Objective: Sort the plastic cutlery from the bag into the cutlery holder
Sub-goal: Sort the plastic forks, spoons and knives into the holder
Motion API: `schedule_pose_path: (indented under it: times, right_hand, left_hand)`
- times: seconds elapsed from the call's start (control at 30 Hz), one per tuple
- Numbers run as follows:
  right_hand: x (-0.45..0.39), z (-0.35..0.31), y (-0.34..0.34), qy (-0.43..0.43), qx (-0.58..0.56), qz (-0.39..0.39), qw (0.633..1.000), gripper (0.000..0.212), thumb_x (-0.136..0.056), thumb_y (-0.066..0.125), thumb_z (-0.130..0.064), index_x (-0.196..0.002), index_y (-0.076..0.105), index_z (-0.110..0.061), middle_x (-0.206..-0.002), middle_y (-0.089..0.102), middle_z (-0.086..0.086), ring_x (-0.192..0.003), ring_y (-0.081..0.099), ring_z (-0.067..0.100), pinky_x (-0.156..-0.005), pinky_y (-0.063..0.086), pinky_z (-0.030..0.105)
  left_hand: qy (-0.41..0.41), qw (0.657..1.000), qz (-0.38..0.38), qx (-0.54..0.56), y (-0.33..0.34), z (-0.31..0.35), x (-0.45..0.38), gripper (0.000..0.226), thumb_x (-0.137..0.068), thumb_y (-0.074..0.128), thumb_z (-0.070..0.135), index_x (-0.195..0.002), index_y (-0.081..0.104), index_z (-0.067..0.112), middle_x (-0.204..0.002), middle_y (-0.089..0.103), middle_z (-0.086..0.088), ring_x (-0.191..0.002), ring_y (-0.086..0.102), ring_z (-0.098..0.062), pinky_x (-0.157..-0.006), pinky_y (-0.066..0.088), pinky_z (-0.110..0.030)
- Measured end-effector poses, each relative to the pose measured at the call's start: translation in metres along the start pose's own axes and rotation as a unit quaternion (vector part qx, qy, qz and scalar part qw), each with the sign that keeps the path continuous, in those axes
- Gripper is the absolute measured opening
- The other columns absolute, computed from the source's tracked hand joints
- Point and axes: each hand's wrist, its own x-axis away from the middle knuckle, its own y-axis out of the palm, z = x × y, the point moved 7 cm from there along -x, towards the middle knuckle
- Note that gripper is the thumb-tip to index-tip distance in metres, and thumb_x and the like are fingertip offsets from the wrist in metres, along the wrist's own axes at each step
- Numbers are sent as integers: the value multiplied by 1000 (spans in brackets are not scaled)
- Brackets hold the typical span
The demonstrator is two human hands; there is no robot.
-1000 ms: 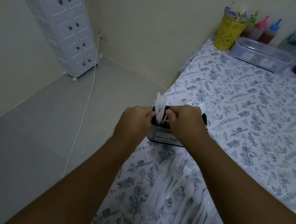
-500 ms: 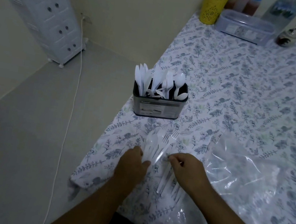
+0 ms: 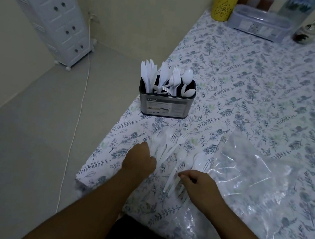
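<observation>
The loose cutlery (image 3: 170,152) is fanned on the bench between both hands, handles toward the person, heads toward twelve o'clock where the cutlery holder (image 3: 165,104), labelled "Kassa", stands. Fork handles are pinched by the left hand (image 3: 140,160); the right hand (image 3: 196,181) is curled, grip uncertain

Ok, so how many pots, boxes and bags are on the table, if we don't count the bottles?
Cutlery holder: 1
Yellow perforated pot: 1
Clear lidded box: 1
Small round jar: 1
Clear plastic bag: 1
Total: 5
</observation>
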Motion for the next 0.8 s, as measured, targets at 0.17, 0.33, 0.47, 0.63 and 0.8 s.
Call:
schedule_pose_path:
  times: [0.17, 0.33, 0.47, 0.63, 0.8]
  right_hand:
    - [5, -3, 5, -5, 9, -25, 1000, 25, -101, 56, -26, -116, 76, -24, -107, 73, -10, -81, 61, -4, -66, 40, 3]
    - [9, 0, 8, -1, 9, -34, 999, 24, -101, 56, -25, -116, 75, -25, -104, 69, -12, -84, 60, -5, -63, 41, 4]
    - [10, 1, 10, 10, -12, -39, 999, 24, -101, 57, -24, -117, 75, -25, -105, 69, -12, -92, 62, 2, -68, 39, 5]
    - [7, 1, 10, 58, -197, -19, 978, 31, -97, 63, -35, -126, 68, -25, -116, 72, -2, -103, 69, 14, -89, 55, 26]
    - [10, -6, 27, 133, -399, -95, 902, 26, -103, 55, -28, -112, 72, -11, -108, 78, 11, -99, 73, 25, -82, 56, 37]
  left_hand:
    - [-3, 1000, 3, -25, 1, -6, 3, 27, -92, 58, 30, -107, 56, 8, -103, 60, -8, -98, 60, -25, -78, 49, -33]
    - [-19, 999, 21, 30, -8, -16, 5, 12, -93, 55, 19, -83, 54, 11, -80, 57, -4, -77, 57, -21, -63, 42, -29]
    - [-42, 993, 30, 109, -12, -25, 12, 15, -92, 65, 22, -86, 60, 9, -77, 62, -2, -72, 59, -18, -62, 44, -27]
    - [-45, 952, -49, 300, -13, 0, 39, 16, -88, 74, 24, -96, 66, 13, -82, 67, -2, -71, 66, -14, -60, 54, -22]
    - [68, 927, -171, 326, 6, 36, 72, 13, -82, 80, 27, -89, 74, 17, -76, 74, -3, -71, 74, -18, -71, 63, -35]
